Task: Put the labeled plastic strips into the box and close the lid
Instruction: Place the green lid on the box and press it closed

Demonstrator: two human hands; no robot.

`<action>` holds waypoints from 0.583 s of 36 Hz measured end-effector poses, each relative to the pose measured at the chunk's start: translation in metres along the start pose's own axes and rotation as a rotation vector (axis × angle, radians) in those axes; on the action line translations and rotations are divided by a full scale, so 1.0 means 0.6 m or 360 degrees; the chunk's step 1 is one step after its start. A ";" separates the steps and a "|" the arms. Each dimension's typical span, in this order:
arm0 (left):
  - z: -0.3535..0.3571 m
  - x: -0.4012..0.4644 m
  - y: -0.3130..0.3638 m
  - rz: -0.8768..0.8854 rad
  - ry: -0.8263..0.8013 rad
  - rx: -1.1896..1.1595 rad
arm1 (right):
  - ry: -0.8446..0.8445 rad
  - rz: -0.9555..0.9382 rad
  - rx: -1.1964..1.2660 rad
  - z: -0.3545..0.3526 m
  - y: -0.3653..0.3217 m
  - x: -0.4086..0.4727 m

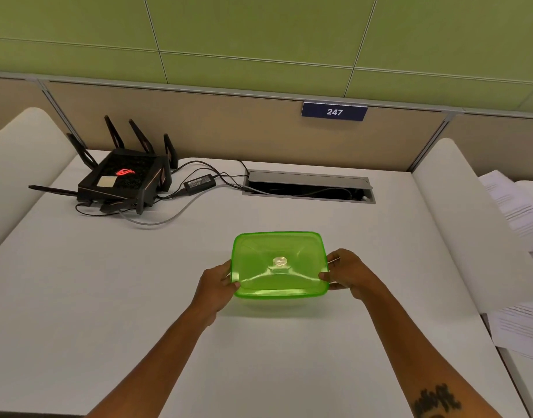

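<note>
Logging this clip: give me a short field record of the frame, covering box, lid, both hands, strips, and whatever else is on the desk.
box: green translucent box, on white desk, mostly hidden under lid
lid: green lid on top; seal cannot be judged
left hand: left hand holds lid's left edge
right hand: right hand holds lid's right edge
strips: none visible
background: black router, cable tray, papers
</note>
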State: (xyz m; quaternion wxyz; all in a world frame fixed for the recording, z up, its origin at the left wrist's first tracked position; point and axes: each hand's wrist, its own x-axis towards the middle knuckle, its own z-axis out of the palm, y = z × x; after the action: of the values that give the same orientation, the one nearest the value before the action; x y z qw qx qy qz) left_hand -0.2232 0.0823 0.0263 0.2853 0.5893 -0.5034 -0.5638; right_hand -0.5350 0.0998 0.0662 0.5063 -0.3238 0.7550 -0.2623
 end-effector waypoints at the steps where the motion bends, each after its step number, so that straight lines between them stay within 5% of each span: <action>1: 0.001 -0.001 0.001 0.0002 0.0016 -0.0012 | 0.0011 0.0003 -0.0005 0.000 0.001 0.001; 21: -0.001 0.037 0.013 -0.0018 0.0208 0.0355 | 0.0380 -0.0118 -0.0143 0.008 0.031 0.027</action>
State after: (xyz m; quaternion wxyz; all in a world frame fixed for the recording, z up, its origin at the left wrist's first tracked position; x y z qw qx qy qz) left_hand -0.2281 0.0593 0.0250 0.2470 0.6558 -0.5399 -0.4663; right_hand -0.5389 0.0997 0.0412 0.3878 -0.3404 0.8084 -0.2834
